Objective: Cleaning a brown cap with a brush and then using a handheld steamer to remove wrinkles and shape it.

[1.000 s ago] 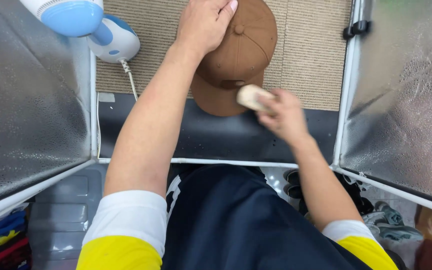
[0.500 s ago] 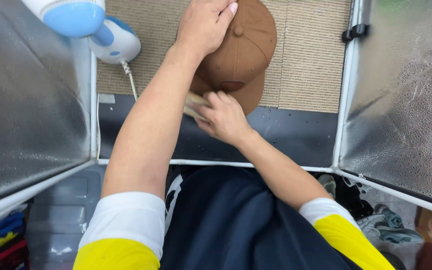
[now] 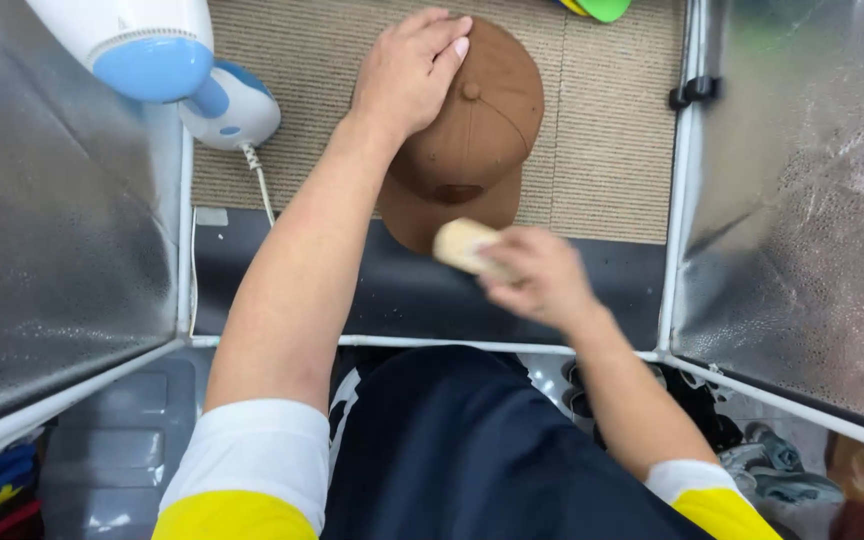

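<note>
While the left hand [image 3: 407, 70] lies flat with fingers together, pressing on the crown of the brown cap [image 3: 472, 130], the right hand [image 3: 537, 275] (motion-blurred) is curled around a pale brush-like block [image 3: 460, 243] just beside the cap's brim. Cap rests on the woven mat [image 3: 602, 140] of the tabletop, under the left palm and just ahead of the right hand; it looks light and soft, crown likely to dent, brim stiffer, so hold by the brim or steady the crown from above. Blue-and-white steamer [image 3: 227, 100] sits left of the left hand.

Silver reflective panels [image 3: 62, 250] flank a beige woven mat [image 3: 612, 130].
</note>
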